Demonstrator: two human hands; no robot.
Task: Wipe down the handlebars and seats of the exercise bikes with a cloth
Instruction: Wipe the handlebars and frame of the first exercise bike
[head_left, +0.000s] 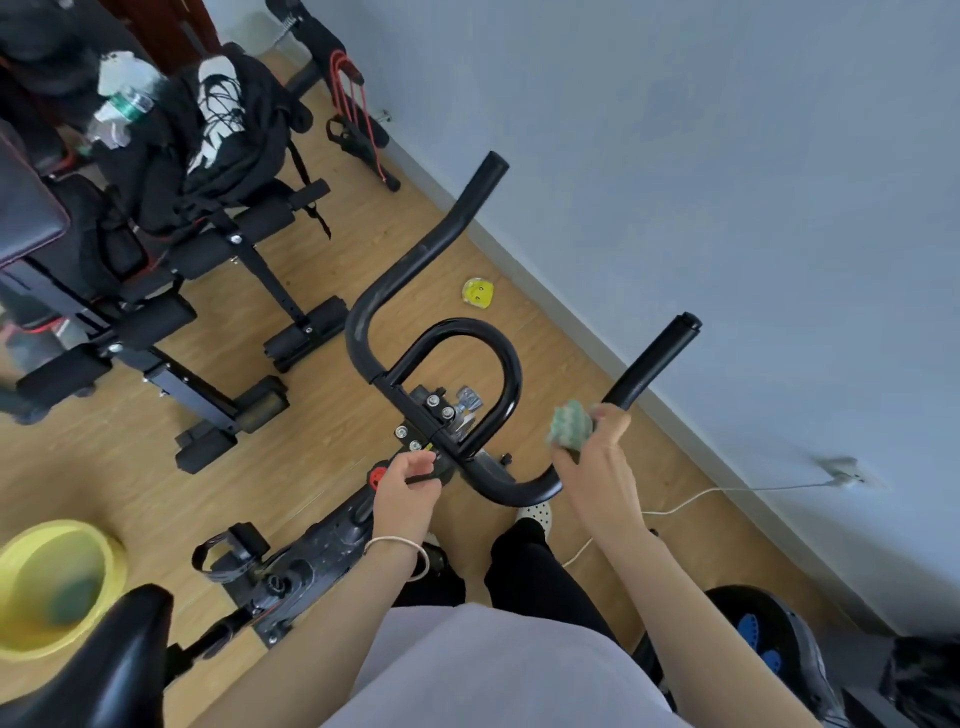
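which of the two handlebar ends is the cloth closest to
The right end by the wall: the right hand holds the green cloth just below its grip. The left end stands far off.

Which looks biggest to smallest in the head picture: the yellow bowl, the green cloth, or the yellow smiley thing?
1. The yellow bowl, clearly largest.
2. The green cloth and yellow smiley thing: about alike; the cloth is bunched in the right hand and nearer, so unranked.

Both our bare forearms reach forward. Our left hand, wrist straight, curls its fingers round a thin black part. Our right hand, slightly farther forward, grips a bunched green cloth.
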